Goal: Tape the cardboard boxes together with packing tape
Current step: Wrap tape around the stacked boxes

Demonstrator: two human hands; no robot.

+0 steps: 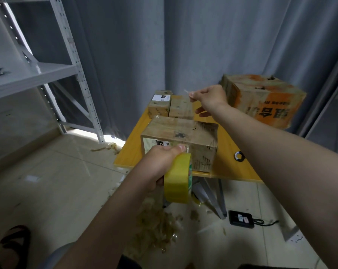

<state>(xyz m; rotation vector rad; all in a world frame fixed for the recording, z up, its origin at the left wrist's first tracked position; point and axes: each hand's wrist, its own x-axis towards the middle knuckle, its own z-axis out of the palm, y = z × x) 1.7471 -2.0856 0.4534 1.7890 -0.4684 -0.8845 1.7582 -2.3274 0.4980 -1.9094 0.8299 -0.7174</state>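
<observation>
My left hand [160, 164] grips a yellow roll of packing tape [178, 179] at the near side of a taped cardboard box [183, 133] on the orange table [226, 152]. My right hand [208, 97] is raised beyond that box and pinches the free end of the clear tape [186, 91]. The tape stretches from the roll over the box top toward this hand. Two smaller cardboard boxes [170, 106] stand side by side at the table's far end, below the right hand.
A large orange-printed box [261, 98] stands at the table's back right. A small metal ring [239, 156] lies on the table. Crumpled used tape [158, 226] litters the floor, near a black device with a cord [241, 219]. A white metal shelf rack [67, 65] stands to the left; grey curtains hang behind.
</observation>
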